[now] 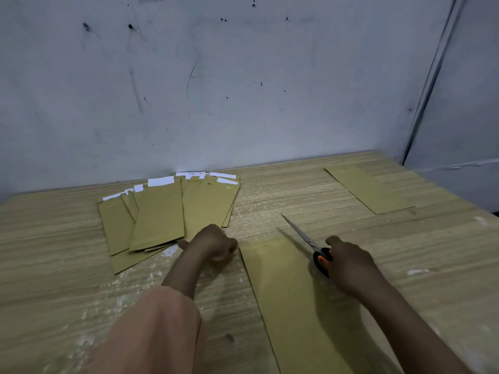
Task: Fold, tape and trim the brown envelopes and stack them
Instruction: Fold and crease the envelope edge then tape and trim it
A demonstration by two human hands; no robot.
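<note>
A long brown envelope [286,290] lies flat on the wooden table in front of me. My right hand [348,263] grips the orange-and-black handles of a pair of scissors [310,242], whose blades rest closed over the envelope's far right corner, pointing away to the left. My left hand [216,242] is curled into a fist just left of the envelope's far edge; I see nothing in it. A fanned pile of brown envelopes [162,211] with white strips at their far ends lies at the back left, close to the left hand.
One more brown envelope [368,188] lies alone at the back right of the table [432,252]. A grey scuffed wall [243,76] runs along the table's far edge, and a second wall closes the right side.
</note>
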